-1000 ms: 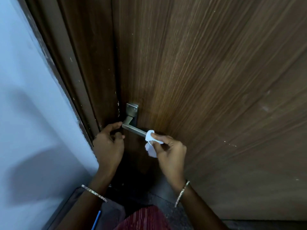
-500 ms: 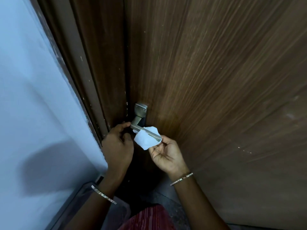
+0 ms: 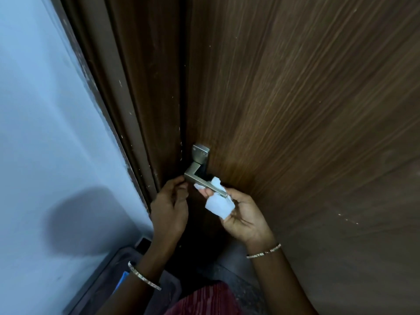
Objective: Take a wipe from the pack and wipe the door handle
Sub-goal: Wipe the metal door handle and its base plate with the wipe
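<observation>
Dark wood-grain door (image 3: 295,110): right hand (image 3: 245,217) grips soft, limp white wipe (image 3: 218,205) bunched beneath rigid square steel lever handle (image 3: 197,178); left hand (image 3: 169,208) pinches its bend.

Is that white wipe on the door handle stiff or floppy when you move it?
Probably floppy: the crumpled white wipe folds around the brushed-metal lever door handle and droops below it. Likely very light: the right hand holds it between thumb and fingers. May slide easily on smooth metal.

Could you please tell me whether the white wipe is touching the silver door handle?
Touching. The head view shows the crumpled white wipe folded round the outer end of the silver metal door handle, held there by the right hand.
</observation>
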`<act>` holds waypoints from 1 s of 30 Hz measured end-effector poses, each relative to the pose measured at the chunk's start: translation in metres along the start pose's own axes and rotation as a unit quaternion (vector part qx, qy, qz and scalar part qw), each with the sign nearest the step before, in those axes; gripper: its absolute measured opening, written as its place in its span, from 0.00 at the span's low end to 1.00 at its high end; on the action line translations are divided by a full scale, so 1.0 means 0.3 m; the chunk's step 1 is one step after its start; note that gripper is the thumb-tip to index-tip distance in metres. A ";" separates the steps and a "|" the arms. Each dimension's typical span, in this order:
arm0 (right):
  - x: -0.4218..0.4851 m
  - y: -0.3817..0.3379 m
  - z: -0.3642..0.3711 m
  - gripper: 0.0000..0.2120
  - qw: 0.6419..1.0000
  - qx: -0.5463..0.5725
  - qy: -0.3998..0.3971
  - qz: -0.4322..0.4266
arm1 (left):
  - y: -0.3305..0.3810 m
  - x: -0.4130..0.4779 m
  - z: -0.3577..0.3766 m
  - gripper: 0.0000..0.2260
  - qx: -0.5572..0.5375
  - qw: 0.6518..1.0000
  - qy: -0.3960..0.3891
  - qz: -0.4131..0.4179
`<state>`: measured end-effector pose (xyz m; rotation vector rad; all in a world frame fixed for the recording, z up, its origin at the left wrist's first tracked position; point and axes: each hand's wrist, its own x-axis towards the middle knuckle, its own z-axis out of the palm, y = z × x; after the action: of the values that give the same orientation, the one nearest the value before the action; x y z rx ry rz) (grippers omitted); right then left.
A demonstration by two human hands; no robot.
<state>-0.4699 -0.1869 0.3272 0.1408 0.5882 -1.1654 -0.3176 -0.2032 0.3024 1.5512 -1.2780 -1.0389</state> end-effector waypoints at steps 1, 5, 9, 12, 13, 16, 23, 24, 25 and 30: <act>-0.018 -0.007 -0.010 0.14 1.000 -0.003 0.012 -0.008 | -0.002 -0.002 0.001 0.11 -0.032 0.999 -0.023 -0.033; -0.088 -0.014 -0.034 0.11 0.995 -0.069 0.061 -0.041 | -0.008 -0.016 -0.012 0.10 -0.057 0.995 -0.056 -0.059; -0.149 -0.009 -0.020 0.07 0.819 -0.454 0.179 -0.302 | 0.006 -0.013 -0.029 0.10 -0.073 0.993 -0.065 -0.072; -0.160 0.017 0.062 0.14 0.584 -0.629 0.196 -0.474 | 0.008 -0.006 -0.034 0.10 -0.081 0.992 -0.067 -0.076; -0.146 0.034 0.096 0.16 0.522 -0.660 0.179 -0.509 | 0.005 -0.004 -0.034 0.10 -0.083 0.992 -0.062 -0.075; -0.050 0.092 0.174 0.15 0.314 -0.737 0.141 -0.582 | -0.004 -0.001 -0.034 0.10 -0.084 0.993 -0.045 -0.065; 0.114 0.134 0.141 0.14 0.176 -0.822 0.174 -0.513 | -0.017 0.002 -0.049 0.12 -0.018 1.000 0.004 -0.002; 0.113 0.136 0.131 0.15 0.171 -0.828 0.175 -0.505 | -0.016 0.002 -0.053 0.13 -0.003 1.000 0.016 0.017; 0.110 0.140 0.126 0.16 0.171 -0.833 0.176 -0.495 | -0.014 0.002 -0.057 0.13 0.007 0.999 0.026 0.034; 0.097 0.136 0.147 0.19 0.233 -0.862 0.154 -0.422 | 0.035 0.007 -0.069 0.15 0.052 0.986 0.069 0.141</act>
<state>-0.4099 -0.2119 0.3419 -2.2418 2.1801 -0.6882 -0.3007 -0.2043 0.3182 1.4397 -1.4240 -0.6842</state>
